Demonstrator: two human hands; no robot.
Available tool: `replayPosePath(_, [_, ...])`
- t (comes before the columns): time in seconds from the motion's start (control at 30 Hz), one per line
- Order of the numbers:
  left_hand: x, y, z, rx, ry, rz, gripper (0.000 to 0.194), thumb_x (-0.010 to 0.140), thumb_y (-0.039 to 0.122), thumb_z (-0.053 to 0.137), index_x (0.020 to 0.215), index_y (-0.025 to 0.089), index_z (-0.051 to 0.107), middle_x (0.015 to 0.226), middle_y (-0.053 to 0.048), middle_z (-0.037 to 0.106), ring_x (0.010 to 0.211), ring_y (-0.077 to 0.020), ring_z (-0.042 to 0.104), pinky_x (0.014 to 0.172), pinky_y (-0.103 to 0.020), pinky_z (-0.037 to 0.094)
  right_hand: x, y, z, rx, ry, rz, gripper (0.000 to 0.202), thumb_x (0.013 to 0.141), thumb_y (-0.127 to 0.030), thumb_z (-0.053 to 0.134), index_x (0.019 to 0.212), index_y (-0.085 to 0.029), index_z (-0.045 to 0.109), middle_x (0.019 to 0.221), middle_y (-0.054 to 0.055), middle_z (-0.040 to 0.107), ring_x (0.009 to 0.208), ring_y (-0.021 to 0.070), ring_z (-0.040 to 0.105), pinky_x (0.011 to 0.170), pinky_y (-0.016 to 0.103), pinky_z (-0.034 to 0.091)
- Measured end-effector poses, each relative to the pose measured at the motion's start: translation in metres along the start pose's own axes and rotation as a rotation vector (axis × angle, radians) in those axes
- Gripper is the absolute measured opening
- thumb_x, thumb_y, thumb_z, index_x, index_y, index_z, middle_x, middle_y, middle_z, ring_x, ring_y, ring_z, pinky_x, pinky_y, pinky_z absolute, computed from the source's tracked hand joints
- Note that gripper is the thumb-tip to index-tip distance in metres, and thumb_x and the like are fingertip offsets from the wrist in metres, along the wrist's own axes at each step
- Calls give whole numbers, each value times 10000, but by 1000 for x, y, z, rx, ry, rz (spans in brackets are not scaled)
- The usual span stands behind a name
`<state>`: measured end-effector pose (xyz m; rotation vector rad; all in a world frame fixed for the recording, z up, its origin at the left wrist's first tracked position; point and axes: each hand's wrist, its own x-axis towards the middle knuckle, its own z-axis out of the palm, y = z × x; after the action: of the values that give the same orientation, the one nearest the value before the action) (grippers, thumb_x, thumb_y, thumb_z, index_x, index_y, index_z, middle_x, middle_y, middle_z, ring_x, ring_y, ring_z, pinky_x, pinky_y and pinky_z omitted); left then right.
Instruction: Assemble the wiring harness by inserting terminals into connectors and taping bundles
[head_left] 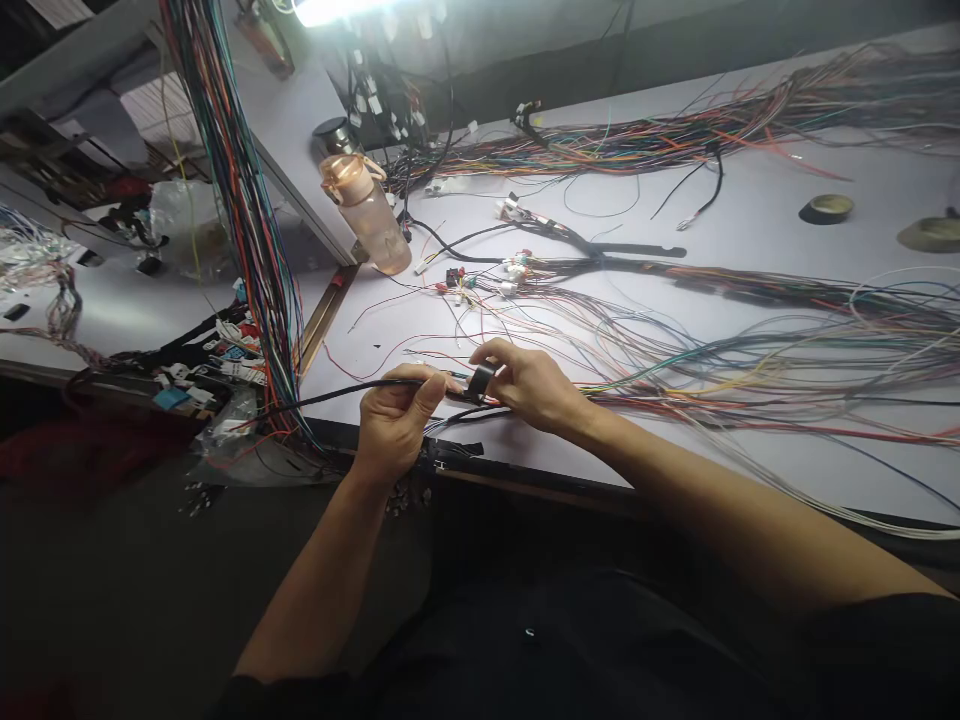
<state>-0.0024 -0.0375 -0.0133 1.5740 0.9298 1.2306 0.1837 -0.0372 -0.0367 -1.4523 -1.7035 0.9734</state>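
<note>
Crossing the table (442,320) are loose wires (675,355), with a bottle (373,215) at far left. At the near edge, the right hand (532,385) grips a tape roll (481,380) against a cable (352,387), which the left hand (397,420) pinches between thumb and fingers.

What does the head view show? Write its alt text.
A person's left hand pinches a black cable while the right hand holds a black tape roll over a pale table. Coloured wires spread beyond; a bottle stands behind.
</note>
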Motion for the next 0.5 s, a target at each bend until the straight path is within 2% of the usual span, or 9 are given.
replayPosePath(0.13, [10,6,-1,38,-137,75,130,886,334,609,842,212,615,977,-72,741,948,-216,694,963,-460,486,2,2,-18,-158,-140,-32,194,883,-352,568,977,-231,688,742,5,680,652,131,581,590,229,347])
replayPosePath(0.2, [15,4,-2,87,-172,80,153,898,367,585,859,219,596,910,-60,754,904,-208,708,1019,-490,439,0,4,-27,-237,-206,-55,251,914,-406,527,980,-238,702,734,14,678,650,139,579,580,234,340])
replayPosePath(0.27, [18,2,-3,143,-164,88,175,887,393,596,860,221,584,818,-39,754,844,-197,719,1058,-493,400,-7,8,-34,-328,-203,-118,261,929,-395,508,1015,-241,701,780,31,697,683,156,594,592,248,352])
replayPosePath(0.3, [19,1,-3,160,-147,95,185,877,401,609,859,218,583,788,-31,749,821,-192,722,1061,-483,399,-11,9,-35,-373,-146,-170,258,931,-378,511,1041,-233,693,829,46,709,718,170,606,616,261,368])
replayPosePath(0.43, [22,0,-1,181,-44,121,191,873,395,616,854,206,589,722,7,711,727,-166,721,959,-401,497,-31,12,-29,-420,269,-508,200,908,-274,552,1062,-198,656,999,76,701,894,199,606,785,331,408])
replayPosePath(0.5, [23,0,1,202,14,136,187,875,384,615,832,204,591,692,28,682,666,-149,709,869,-349,541,-38,10,-21,-410,355,-673,199,888,-197,553,1063,-232,642,1007,43,688,908,181,589,819,338,398])
